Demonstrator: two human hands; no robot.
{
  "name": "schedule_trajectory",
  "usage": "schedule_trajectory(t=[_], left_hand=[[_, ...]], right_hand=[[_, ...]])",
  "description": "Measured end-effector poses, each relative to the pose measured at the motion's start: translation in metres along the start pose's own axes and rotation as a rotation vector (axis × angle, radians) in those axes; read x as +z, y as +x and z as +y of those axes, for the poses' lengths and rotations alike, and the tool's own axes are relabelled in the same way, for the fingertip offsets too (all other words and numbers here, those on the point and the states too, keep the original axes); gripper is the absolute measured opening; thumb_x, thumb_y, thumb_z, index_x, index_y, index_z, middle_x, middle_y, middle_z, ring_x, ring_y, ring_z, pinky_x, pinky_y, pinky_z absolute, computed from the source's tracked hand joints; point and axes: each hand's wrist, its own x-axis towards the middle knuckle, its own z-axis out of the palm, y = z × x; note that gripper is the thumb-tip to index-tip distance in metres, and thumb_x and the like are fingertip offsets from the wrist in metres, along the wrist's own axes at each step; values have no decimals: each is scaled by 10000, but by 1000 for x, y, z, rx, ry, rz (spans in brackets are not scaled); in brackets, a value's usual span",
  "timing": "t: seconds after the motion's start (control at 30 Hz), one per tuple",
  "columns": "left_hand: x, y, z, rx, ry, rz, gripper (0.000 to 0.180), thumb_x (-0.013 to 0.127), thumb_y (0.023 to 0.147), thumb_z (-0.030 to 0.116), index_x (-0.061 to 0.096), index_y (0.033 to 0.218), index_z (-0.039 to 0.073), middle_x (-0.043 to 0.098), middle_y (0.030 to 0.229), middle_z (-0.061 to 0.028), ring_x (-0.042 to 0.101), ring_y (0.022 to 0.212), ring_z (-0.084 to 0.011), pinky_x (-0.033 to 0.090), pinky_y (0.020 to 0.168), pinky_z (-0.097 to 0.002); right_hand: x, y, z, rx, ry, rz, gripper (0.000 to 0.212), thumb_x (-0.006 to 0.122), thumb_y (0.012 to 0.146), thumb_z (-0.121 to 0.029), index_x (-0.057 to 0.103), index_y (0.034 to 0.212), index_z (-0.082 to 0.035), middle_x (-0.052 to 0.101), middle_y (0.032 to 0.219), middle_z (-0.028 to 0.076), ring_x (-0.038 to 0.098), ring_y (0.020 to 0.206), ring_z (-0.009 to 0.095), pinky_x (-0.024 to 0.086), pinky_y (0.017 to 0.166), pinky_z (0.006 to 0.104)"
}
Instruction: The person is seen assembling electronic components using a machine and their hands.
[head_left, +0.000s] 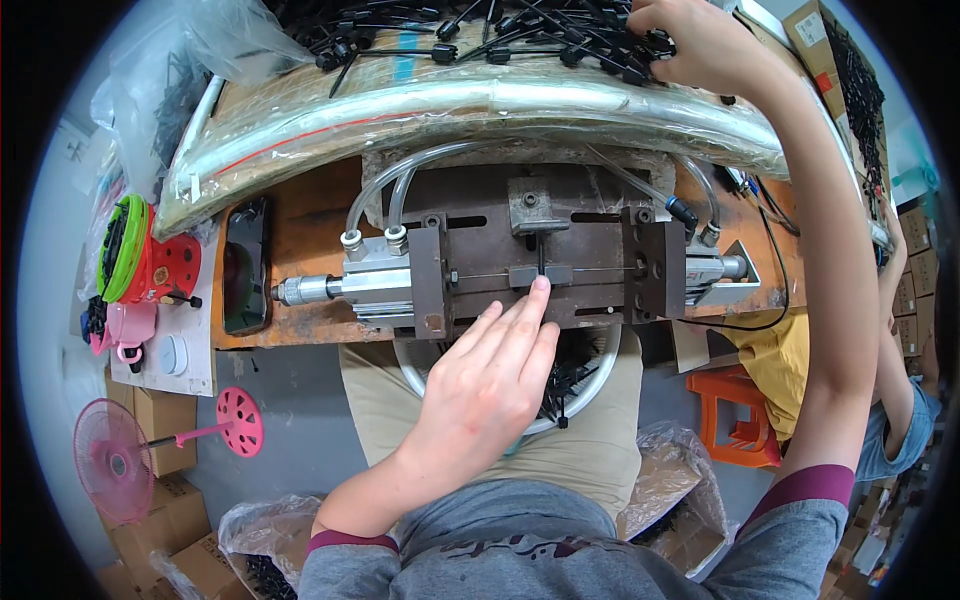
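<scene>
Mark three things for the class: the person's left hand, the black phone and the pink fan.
Left hand (485,388), head view: back of the hand.
Black phone (247,268), head view: upper face.
Pink fan (118,465), head view: grille centre.

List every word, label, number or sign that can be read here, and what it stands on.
None can be read clearly enough to quote.
White label on the upper-right cardboard box: too small.
Dark print across the grey shirt: distorted and unreadable.
Marks on the stacked cartons at right: too small and blurred.
</scene>
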Motion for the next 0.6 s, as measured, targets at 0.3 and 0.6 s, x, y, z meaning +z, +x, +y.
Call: schedule_trajectory(t=[0.3,0.6], left_hand=[[-1,9,5,-25,6,-27,228,764,765,92,673,957,10,626,1311,-200,711,790,-260,575,747,-342],[-4,7,2,-29,10,-50,230,773,754,85,681,949,5,632,1301,-203,694,700,-242,558,660,-327]], right_hand=[[-28,0,0,102,279,-217,492,755,721,-124,634,1177,13,695,1096,187,653,1040,333,526,893,416],[-25,5,-6,75,248,-242,397,742,677,-107,663,1044,21,693,960,194,666,942,341,527,812,431]])
